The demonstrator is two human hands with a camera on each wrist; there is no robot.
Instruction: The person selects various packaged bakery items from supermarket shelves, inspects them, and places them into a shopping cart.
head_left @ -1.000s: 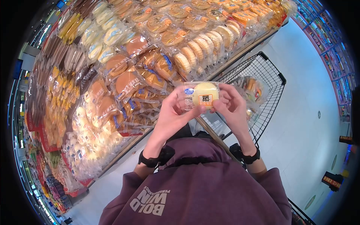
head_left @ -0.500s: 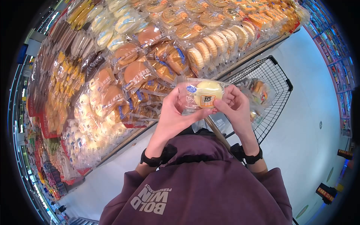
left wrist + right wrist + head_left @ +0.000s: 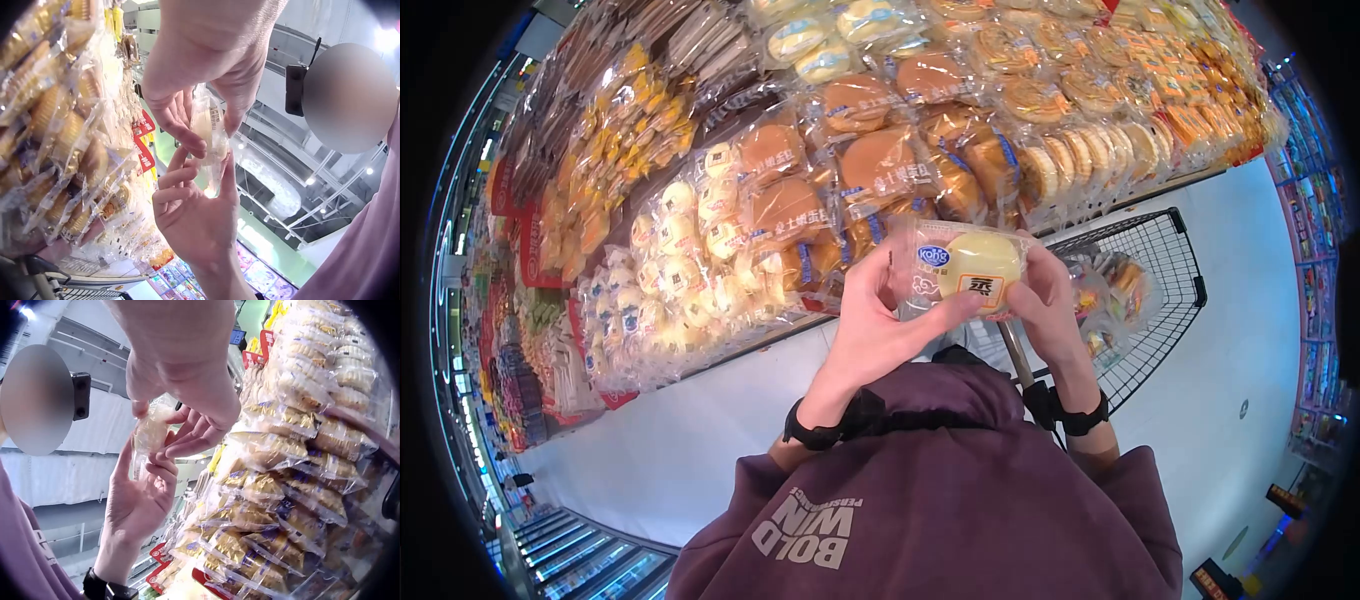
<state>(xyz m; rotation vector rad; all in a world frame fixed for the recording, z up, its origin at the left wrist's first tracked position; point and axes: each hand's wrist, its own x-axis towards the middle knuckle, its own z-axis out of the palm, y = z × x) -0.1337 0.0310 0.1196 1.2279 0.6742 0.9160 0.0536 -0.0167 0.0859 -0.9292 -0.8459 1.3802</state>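
A clear-wrapped pale yellow cake (image 3: 982,262) with a blue oval logo and an orange-framed label is held up between both hands in the head view. The left hand (image 3: 874,322) grips the wrapper's left side, its thumb across the lower front. At the right end the right hand (image 3: 1048,306) pinches the packet, thumb in front and fingers behind. The left wrist view shows the packet (image 3: 209,128) edge-on, the left hand (image 3: 206,56) above and the right hand (image 3: 199,219) below. In the right wrist view fingers of both hands touch the wrapper (image 3: 152,432).
A slanted display of wrapped cakes (image 3: 880,160) fills the area beyond the hands. A black wire shopping cart (image 3: 1165,300) with bagged goods (image 3: 1115,290) stands to the right. Packed shelves (image 3: 1305,220) line the far right, and a glass-topped case (image 3: 590,555) is at lower left.
The head view has turned, so the display and cart appear shifted right. The packet sits slightly further right and closer in view; both hands still hold it.
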